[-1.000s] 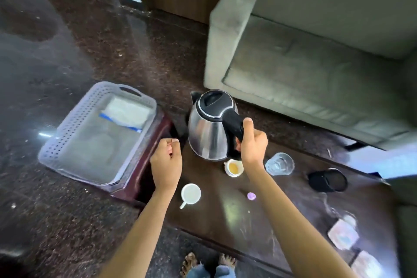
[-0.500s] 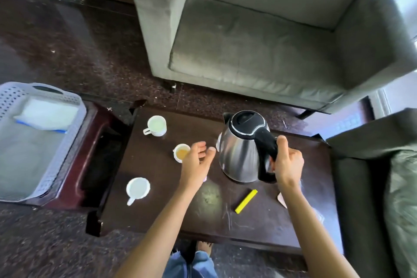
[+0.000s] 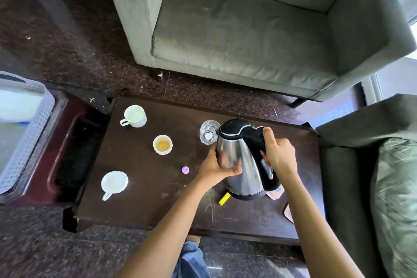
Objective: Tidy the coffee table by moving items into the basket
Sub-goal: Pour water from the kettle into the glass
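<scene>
I see my right hand gripping the black handle of the steel electric kettle at the right of the counter, while my left hand clasps its body, thumb across the front. The white basket sits at the left edge.
</scene>
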A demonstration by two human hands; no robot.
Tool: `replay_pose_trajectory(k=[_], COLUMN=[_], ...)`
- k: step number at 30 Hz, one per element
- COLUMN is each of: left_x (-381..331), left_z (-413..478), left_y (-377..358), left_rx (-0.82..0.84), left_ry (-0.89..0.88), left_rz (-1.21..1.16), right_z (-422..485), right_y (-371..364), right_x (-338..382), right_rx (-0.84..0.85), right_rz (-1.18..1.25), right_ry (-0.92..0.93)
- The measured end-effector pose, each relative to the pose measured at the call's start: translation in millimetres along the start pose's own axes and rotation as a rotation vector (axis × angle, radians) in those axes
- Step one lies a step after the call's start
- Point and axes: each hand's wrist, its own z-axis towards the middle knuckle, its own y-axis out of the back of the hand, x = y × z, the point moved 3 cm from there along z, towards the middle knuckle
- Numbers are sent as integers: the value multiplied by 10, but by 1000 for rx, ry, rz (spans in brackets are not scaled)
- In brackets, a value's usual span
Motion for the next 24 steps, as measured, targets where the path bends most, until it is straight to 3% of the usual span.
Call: replay_pose_trajectory(k=[11, 24], left_x=[179, 106], left_z=[91, 106], left_y=[-92, -89], left_rx=[-81, -58], left_ry=[140, 164], left_rz=[-109, -175], right_z=[169, 299], right_y=[-142, -191], right_x=[207, 542], right_rx=[105, 159], right_rz=[-155, -355], right_ry=[32, 57])
